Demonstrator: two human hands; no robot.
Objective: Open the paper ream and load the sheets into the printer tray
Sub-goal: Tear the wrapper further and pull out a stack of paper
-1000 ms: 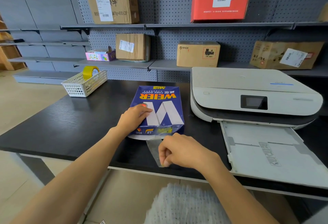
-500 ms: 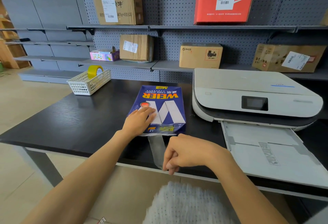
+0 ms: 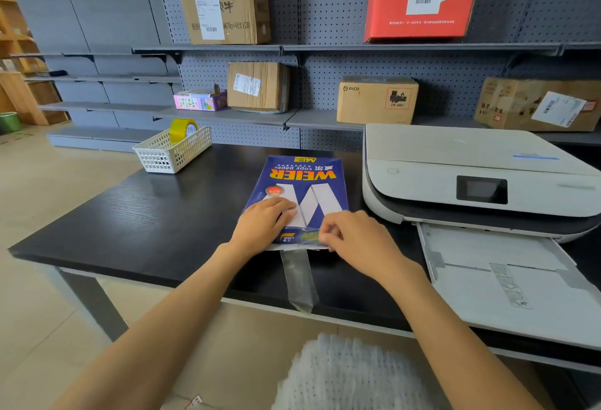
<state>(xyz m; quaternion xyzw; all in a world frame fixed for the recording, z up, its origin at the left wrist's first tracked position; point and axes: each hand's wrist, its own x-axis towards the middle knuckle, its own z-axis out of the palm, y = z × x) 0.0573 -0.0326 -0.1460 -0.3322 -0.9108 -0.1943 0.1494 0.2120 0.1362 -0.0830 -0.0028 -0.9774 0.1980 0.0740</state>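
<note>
So the blue WEIER copy paper ream (image 3: 297, 196) is lying flat on the black counter (image 3: 136, 214), just left of the white printer (image 3: 481, 178), with its near end sitting close to the counter's front edge. The left hand (image 3: 260, 224) is pressed flat on top of the ream, palm down and fingers spread out a bit, covering the near-left part of the wrapper. The right hand (image 3: 354, 240) is at the ream's near-right corner with the fingers curled in and pinched at the wrapper edge there, though I can't tell exactly how much it's got hold of.

A strip of clear tape (image 3: 297, 279) hangs off the near end of the ream, running toward 6 o'clock across the counter and over its front edge.

The printer tray (image 3: 507, 282) is pulled out at about 4 o'clock from the ream, open and facing up. Off at 10 o'clock from the ream there's a white plastic basket (image 3: 172, 152) with a yellow tape roll (image 3: 182, 129) standing in it. Cardboard boxes sit on the pegboard shelves behind.
</note>
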